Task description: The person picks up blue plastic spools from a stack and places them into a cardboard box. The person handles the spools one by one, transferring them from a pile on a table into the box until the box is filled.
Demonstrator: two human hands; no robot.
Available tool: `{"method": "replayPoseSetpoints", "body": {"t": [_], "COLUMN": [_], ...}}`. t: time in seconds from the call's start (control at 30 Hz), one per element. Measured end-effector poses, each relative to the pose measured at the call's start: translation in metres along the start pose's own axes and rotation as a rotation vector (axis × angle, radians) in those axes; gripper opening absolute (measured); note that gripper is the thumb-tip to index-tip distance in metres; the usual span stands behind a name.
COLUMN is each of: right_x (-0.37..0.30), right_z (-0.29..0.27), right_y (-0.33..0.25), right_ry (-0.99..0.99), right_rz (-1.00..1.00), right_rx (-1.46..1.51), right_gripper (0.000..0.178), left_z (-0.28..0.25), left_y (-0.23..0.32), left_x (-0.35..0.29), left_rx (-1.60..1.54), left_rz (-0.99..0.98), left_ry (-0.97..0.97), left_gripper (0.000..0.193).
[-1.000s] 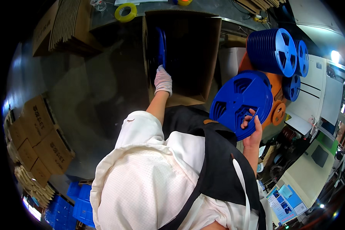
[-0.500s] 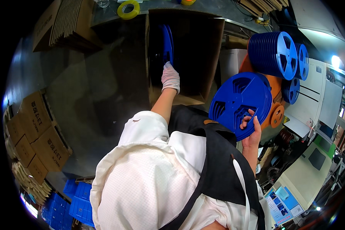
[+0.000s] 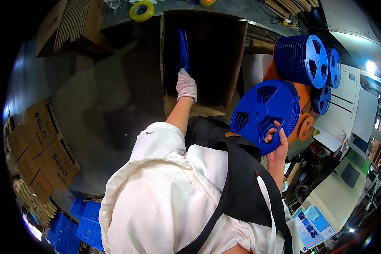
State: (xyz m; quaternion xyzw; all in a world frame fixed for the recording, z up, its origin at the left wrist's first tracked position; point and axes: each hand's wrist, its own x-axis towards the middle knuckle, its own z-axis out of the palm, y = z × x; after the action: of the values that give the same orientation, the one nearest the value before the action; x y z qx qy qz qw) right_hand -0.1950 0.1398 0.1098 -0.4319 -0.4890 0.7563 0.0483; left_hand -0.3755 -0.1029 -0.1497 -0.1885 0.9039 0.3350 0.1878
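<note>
My left hand (image 3: 186,86), in a white glove, reaches into the tall open cardboard box (image 3: 236,63). Its fingers are closed on the near edge of a blue plastic reel (image 3: 183,45), which stands on edge along the box's left wall. A second blue rim shows close beside it; the dark interior hides how many reels are there. At the right, my bare right hand (image 3: 278,146) grips a stack of blue reels (image 3: 252,99) by the edge. Its fingers curl at a cut-out and the thumb lies on the rim. The stack is tilted, its flat face toward me.
Behind the held stack, more blue reels (image 3: 318,61) lie in rows over an orange stand (image 3: 302,91). A tape roll (image 3: 141,11) rests on the grey table beyond the box. Folded cartons (image 3: 78,27) lean at far left; closed cartons (image 3: 42,148) and blue crates (image 3: 90,220) stand lower left.
My left hand and the reel in it have shifted slightly to the left, toward the box's left wall. The right hand and its stack have stayed in place.
</note>
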Motion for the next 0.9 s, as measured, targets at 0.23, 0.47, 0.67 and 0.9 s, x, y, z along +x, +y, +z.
{"method": "replayPoseSetpoints", "body": {"t": [0.23, 0.47, 0.67, 0.9], "right_x": [0.000, -0.017, -0.016, -0.022], "right_z": [-0.006, 0.014, 0.004, -0.001], "right_y": [0.000, -0.004, -0.044, -0.058], "right_ry": [-0.036, -0.169, -0.520, -0.735], "right_rz": [-0.001, -0.174, -0.220, -0.142], "right_rx": [-0.017, -0.018, 0.331, 0.605], "right_gripper": [0.037, 0.051, 0.056, 0.039], "left_z": [-0.023, -0.026, -0.029, -0.124], "left_y": [0.004, -0.050, -0.079, 0.086], "left_x": [0.007, -0.016, -0.017, -0.063], "left_rx": [-0.079, 0.052, -0.048, -0.031], "left_rz": [-0.407, -0.208, 0.121, 0.790], "left_ry": [-0.263, -0.292, -0.212, 0.297], "left_gripper": [0.089, 0.084, 0.055, 0.056]}}
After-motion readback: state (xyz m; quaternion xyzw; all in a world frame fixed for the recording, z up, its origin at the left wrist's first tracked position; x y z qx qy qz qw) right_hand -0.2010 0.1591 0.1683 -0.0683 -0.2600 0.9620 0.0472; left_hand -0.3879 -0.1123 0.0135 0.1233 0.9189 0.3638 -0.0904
